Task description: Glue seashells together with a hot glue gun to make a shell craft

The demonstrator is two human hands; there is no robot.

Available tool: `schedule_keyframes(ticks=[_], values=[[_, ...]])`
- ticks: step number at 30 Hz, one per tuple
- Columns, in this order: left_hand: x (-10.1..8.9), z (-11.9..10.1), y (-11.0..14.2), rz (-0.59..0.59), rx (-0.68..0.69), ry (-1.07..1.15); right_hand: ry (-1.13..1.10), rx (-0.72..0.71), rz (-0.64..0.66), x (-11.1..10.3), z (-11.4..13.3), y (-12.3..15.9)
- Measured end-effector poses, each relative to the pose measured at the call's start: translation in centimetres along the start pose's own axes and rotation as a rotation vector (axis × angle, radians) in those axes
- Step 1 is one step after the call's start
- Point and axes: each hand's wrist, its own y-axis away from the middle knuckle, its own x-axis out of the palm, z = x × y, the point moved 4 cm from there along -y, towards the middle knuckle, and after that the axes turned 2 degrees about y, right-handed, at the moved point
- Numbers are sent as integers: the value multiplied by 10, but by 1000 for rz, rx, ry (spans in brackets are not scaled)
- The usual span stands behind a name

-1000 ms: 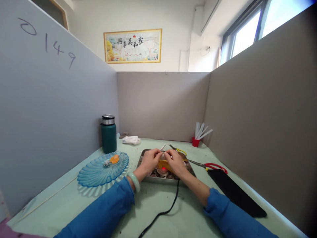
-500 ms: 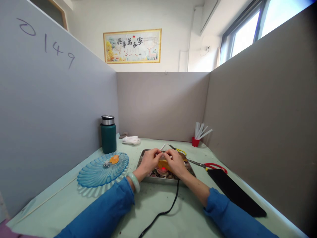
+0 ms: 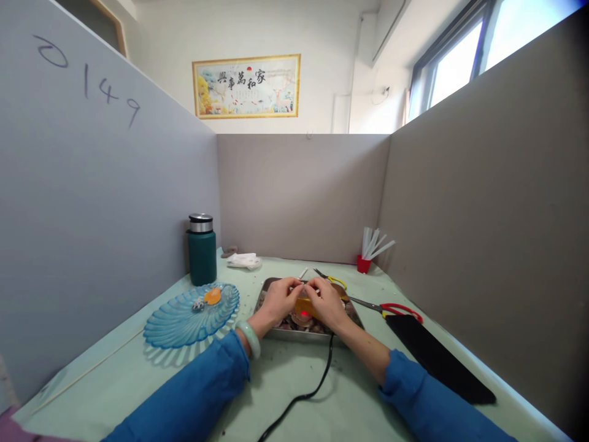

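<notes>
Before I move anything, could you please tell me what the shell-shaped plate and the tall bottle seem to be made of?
Plate: probably clear blue glass, glossy, since light passes through its ribs into the shadow; clear plastic is possible.
Bottle: likely metal with a dark green coating; the silvery band near its top shines like steel.

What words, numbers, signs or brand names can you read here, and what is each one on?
"0149", handwritten on the left partition; the first figure is a loose scrawl that I take for a 0.
"興事萬和家", left to right, on the framed picture on the wall.
Smaller lines under those characters: too small to read.
No brand or label can be made out on the green flask.
</notes>
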Motion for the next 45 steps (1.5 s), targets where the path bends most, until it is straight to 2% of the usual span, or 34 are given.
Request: schedule_keyframes(ticks=[17, 28, 36, 45], values=[[-2, -2, 0, 1, 37, -96, 31, -11, 27, 0, 1, 0], [2, 7, -1, -39, 18, 15, 15, 15, -12, 0, -1, 0], [-2, -3, 0, -20, 36, -70, 21, 22, -24, -1, -1, 0], [-1, 0, -1, 5, 16, -75, 15, -12, -7, -1, 0, -1]])
